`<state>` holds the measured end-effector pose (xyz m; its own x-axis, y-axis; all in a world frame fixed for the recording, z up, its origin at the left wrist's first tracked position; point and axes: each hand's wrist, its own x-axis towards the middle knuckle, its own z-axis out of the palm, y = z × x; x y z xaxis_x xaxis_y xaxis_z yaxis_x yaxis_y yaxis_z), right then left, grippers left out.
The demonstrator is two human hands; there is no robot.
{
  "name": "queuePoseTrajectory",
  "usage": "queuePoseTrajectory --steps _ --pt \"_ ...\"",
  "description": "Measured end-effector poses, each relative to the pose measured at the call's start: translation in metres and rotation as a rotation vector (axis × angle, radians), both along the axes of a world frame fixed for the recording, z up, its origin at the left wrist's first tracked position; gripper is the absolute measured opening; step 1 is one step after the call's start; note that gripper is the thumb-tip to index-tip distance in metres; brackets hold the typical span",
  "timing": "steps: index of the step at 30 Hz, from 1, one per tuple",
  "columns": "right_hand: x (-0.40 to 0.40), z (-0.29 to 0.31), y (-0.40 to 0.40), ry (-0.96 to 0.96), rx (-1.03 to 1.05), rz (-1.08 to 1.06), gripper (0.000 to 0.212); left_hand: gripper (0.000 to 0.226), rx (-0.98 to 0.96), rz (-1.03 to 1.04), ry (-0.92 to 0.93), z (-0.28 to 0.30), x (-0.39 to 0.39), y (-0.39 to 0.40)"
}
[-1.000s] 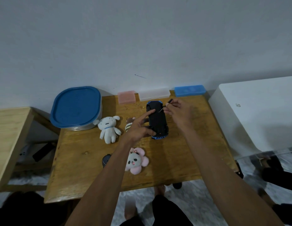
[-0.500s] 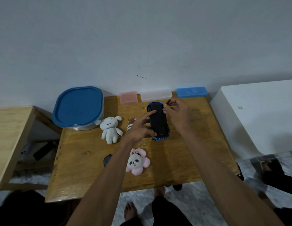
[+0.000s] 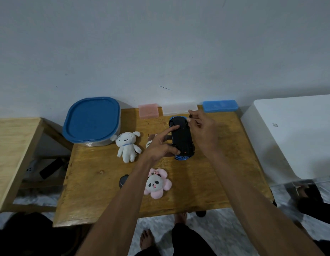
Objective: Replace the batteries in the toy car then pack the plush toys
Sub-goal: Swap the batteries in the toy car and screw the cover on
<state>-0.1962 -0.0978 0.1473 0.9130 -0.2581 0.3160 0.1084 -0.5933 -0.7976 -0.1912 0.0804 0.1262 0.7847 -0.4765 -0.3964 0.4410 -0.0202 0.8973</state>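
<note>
The blue toy car (image 3: 182, 138) lies upside down, black underside up, at the back middle of the wooden table (image 3: 108, 204). My left hand (image 3: 163, 145) grips its left side, index finger stretched over the underside. My right hand (image 3: 202, 130) pinches a small dark screwdriver (image 3: 190, 115) at the car's far end. A white plush dog (image 3: 127, 145) lies left of the car. A pink flower panda plush (image 3: 156, 182) lies near the table's middle. A third striped plush (image 3: 149, 144) is mostly hidden behind my left hand.
A clear tub with a blue lid (image 3: 92, 121) stands at the table's back left. Pink (image 3: 148, 110), clear (image 3: 179, 108) and blue (image 3: 220, 106) small cases line the back edge. A small dark round object (image 3: 123, 181) sits by my left forearm. A white cabinet (image 3: 293, 133) stands right, another wooden table (image 3: 13, 154) left.
My right hand has turned the screwdriver from a slant over the car to a more upright hold at its far end. The left hand keeps its grip on the car.
</note>
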Motion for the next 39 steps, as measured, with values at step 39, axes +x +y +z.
queuePoseTrajectory --steps 39 --pt "-0.003 0.008 -0.006 -0.161 -0.078 -0.112 0.020 0.089 0.020 -0.054 -0.020 0.008 -0.001 -0.013"
